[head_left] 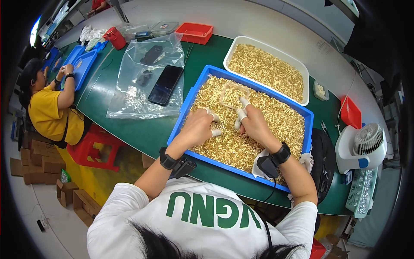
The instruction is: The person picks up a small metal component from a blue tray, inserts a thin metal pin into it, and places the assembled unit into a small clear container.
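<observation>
A blue tray [196,156] on the table holds a thick layer of small brass-coloured metal pieces [276,125]. Over its left part is my left hand [199,126], white finger cots on its fingertips. Thumb and forefinger stand apart there, close above the pieces, with nothing seen between them. To the right, my right hand [257,123] also wears white finger cots. Two of its covered fingertips are close together, as in a pinch; whatever they hold is too small to make out. Just beyond lies a small clear plastic box [222,96], sunk among the pieces, near another right fingertip.
Behind the tray stands a white tub [307,82] of similar pieces. Left are a clear plastic bag [125,101] and a black phone [166,85]. A red tray [195,33] sits at the back, a white fan [366,144] at right. Another person [56,99] works far left.
</observation>
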{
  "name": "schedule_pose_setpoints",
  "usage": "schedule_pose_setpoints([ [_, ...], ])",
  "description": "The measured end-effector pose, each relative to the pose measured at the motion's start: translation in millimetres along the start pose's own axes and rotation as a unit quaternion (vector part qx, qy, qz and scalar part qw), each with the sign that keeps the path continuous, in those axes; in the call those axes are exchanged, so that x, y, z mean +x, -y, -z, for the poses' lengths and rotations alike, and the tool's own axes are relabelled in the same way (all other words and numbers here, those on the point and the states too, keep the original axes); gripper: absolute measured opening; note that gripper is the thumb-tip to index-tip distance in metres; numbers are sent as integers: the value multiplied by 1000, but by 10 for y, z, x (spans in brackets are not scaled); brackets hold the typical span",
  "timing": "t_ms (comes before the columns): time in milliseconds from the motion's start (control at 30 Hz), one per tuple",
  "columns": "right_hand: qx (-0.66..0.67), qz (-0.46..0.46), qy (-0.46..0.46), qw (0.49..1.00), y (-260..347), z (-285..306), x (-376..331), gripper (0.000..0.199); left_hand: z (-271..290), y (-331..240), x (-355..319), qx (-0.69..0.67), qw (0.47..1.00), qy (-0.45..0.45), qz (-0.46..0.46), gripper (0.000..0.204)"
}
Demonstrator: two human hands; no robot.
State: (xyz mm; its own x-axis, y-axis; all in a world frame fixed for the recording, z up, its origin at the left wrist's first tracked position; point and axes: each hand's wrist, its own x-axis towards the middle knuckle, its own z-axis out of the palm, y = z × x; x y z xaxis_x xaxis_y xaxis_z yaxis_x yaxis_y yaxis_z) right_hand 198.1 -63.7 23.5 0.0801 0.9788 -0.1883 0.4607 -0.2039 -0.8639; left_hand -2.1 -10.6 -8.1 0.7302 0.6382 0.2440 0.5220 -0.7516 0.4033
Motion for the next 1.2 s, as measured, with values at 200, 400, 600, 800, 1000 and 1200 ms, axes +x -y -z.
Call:
schedule_pose_setpoints([
  [200, -3, 38, 28, 999, -4, 12, -15, 40, -8, 23, 35, -48, 994, 100, 8, 22],
  [400, 2, 23, 26, 999, 11, 67, -13, 41, 47, -32, 54, -111, 988, 77, 68, 20],
  [600, 8, 16, 13, 1000, 29, 82, -20, 39, 62, 22, 18, -60, 995, 68, -38, 20],
  [800, 62, 36, 59, 996, -5, 85, 7, 28, 39, 34, 27, -173, 976, 130, 39, 20],
  [1000, 6, 120, 53, 991, -37, 3, -42, 20, 80, 40, 84, -383, 896, 6, 225, 23],
  [1200, -138, 257, -18, 956, -61, -133, -115, 19, 152, 13, 98, -575, 786, -29, 225, 26],
])
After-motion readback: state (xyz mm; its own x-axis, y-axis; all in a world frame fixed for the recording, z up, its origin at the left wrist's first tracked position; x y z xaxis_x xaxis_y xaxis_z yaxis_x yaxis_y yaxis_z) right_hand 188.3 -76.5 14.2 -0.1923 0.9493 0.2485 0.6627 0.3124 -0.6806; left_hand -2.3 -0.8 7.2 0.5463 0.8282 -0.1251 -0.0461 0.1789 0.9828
